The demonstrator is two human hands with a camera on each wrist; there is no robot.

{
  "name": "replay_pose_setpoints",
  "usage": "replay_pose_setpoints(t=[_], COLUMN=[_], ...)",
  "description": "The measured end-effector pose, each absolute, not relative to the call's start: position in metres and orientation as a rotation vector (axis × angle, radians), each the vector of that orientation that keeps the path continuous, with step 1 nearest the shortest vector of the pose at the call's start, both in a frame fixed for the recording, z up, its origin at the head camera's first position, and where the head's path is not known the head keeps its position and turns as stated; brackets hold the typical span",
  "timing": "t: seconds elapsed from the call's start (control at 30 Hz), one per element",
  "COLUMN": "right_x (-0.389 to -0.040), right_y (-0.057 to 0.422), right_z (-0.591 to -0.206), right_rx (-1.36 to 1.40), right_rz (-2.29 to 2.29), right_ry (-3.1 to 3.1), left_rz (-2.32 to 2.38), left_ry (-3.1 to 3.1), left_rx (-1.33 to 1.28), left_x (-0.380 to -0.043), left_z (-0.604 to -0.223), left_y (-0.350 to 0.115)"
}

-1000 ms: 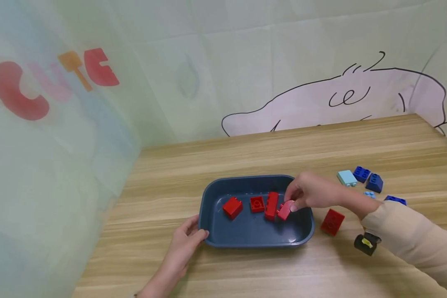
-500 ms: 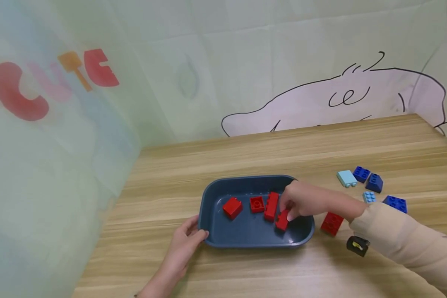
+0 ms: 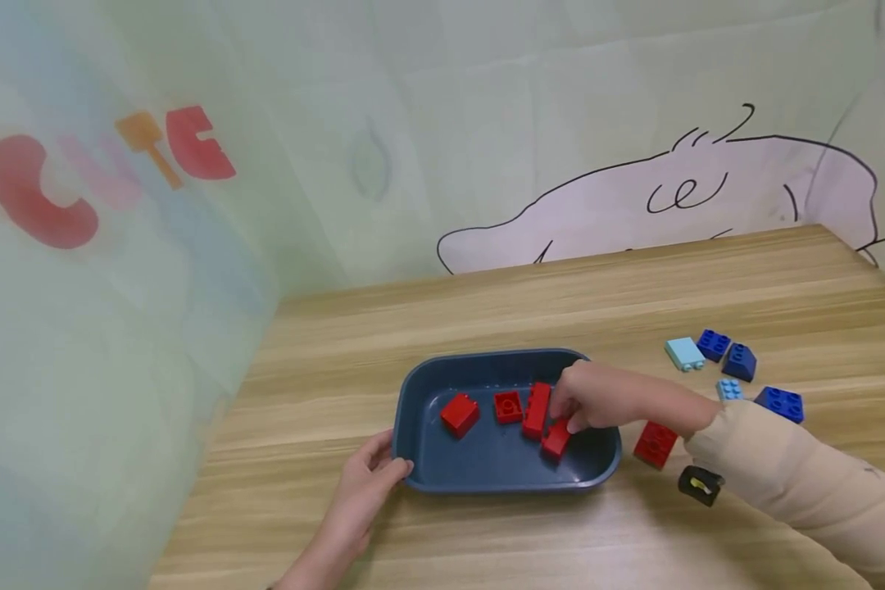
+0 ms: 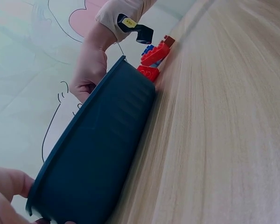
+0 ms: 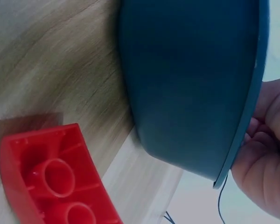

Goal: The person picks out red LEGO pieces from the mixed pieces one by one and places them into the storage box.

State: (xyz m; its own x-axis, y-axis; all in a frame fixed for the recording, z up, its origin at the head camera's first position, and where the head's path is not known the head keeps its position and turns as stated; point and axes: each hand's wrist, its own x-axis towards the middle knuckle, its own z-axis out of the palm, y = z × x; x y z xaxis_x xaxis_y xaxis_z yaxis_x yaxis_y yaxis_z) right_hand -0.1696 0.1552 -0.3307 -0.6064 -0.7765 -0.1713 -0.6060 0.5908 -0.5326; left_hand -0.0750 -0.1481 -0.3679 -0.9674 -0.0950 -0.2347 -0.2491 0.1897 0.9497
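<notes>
A dark blue plastic tray (image 3: 479, 471) sits on the wooden table. My left hand (image 3: 364, 496) grips its left end, thumb over the rim and fingers outside; the left wrist view shows the tray's outer side wall (image 4: 100, 149). Inside the tray's right half, my right hand (image 3: 597, 397) pinches a red toy brick (image 3: 556, 441) low over the floor. Left of that brick lie a long red brick (image 3: 537, 410), a small square red brick (image 3: 508, 406) lying hollow side up, and another red brick (image 3: 460, 415). The right wrist view hides the held brick behind the tray.
Just right of the tray lies a red brick (image 3: 655, 444), hollow underside showing in the right wrist view. Farther right are light blue bricks (image 3: 684, 353) and dark blue bricks (image 3: 781, 404). A printed cloth wall (image 3: 339, 180) borders the table at back and left.
My right hand has brought the pinched red brick down and nearer the tray's front, turning it slightly. My left hand stays on the rim, and the other bricks in the tray have not moved.
</notes>
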Motion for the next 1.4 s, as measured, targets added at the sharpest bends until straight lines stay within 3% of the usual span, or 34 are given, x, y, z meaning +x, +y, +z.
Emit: replay_pose_setpoints(t=[1.4], right_x=[-0.165], right_y=[0.205], right_z=[-0.307], right_rx=[-1.138], right_rz=[-0.894], right_ry=[2.465], left_rz=[1.864], left_ry=[2.323], left_rx=[-0.371], left_x=[-0.076], left_z=[-0.366], left_y=[-0.148])
